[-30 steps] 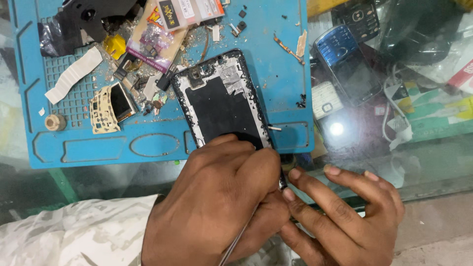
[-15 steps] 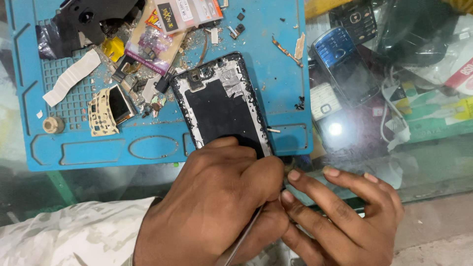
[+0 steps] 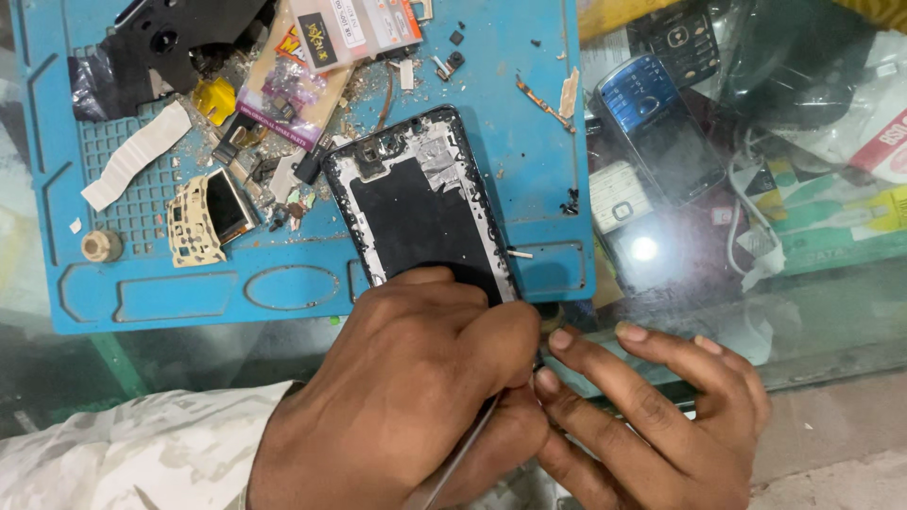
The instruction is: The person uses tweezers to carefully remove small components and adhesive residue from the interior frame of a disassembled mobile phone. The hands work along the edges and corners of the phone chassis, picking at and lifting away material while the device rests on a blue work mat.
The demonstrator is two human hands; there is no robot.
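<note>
Prying at the lower edge of the opened phone, frame centre, on the blue mat.
Left hand has crept up over the phone's bottom since a second ago, fingers closed on a thin metal tool; right hand fingers spread, gripping nothing. Mat's tray recesses hold only loose scraps.

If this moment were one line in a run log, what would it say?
left hand: grips thin metal tool, covers opened phone lower end | right hand: fingers at phone's corner | phone on blue repair mat
</note>
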